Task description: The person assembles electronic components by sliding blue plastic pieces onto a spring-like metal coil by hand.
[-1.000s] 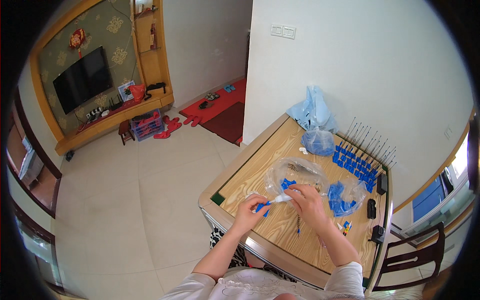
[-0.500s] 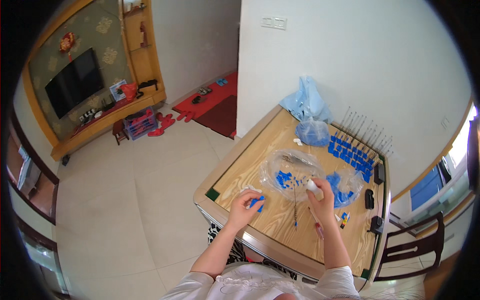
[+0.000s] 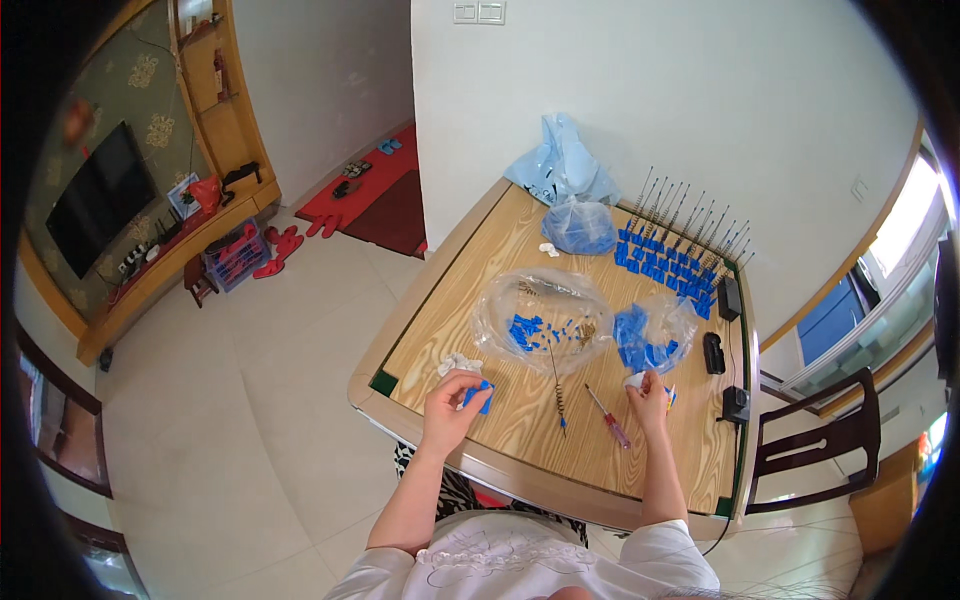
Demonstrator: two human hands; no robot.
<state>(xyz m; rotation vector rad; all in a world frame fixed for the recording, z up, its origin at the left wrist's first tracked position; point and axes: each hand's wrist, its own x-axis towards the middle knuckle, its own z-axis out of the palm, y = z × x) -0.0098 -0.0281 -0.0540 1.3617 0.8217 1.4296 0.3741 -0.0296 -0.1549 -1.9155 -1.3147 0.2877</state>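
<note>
Left hand (image 3: 452,398) pinches a blue piece (image 3: 483,396), right hand (image 3: 648,392) grips a white lump (image 3: 634,380); brush (image 3: 557,380) could roll off the worktop (image 3: 470,290).

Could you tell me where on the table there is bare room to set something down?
The near edge of the table is bare between the left hand and right hand, below the screwdriver. The far-left strip, left of the clear bag, is also free. It is crowded along the far right, around the blue clips and blue bags.
</note>
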